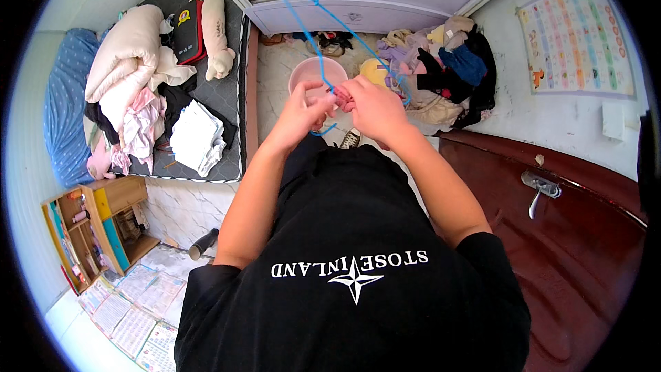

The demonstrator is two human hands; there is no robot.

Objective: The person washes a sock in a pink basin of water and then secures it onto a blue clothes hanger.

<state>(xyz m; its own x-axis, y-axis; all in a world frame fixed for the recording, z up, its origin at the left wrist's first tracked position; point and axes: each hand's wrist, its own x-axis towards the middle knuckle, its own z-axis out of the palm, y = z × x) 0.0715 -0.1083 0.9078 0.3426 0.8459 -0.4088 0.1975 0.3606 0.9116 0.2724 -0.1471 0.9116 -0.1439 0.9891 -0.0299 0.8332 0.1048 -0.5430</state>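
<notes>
A blue wire clothes hanger (pixel 298 12) is in front of me, its long loop stretching away over the floor. A curved blue end shows below my left hand. My right hand (pixel 376 112) is closed around a small bunched pink-red fabric item (pixel 342 98) at the hanger's near part. Beside it, my left hand (pixel 304 112) is half curled, its thumb and fingertips close to the fabric and the wire. Whether these fingers pinch anything is hidden. Beyond my hands a pink plastic basin (pixel 318 68) stands on the floor.
A heap of clothes (pixel 454 70) lies on the floor at right, by the wall. The mattress (pixel 227 98) at left bears a quilt (pixel 126 51), folded white cloths (pixel 196 137) and a plush toy (pixel 216 31). An open wardrobe (pixel 351 13) stands ahead, a dark red door (pixel 568 268) at right.
</notes>
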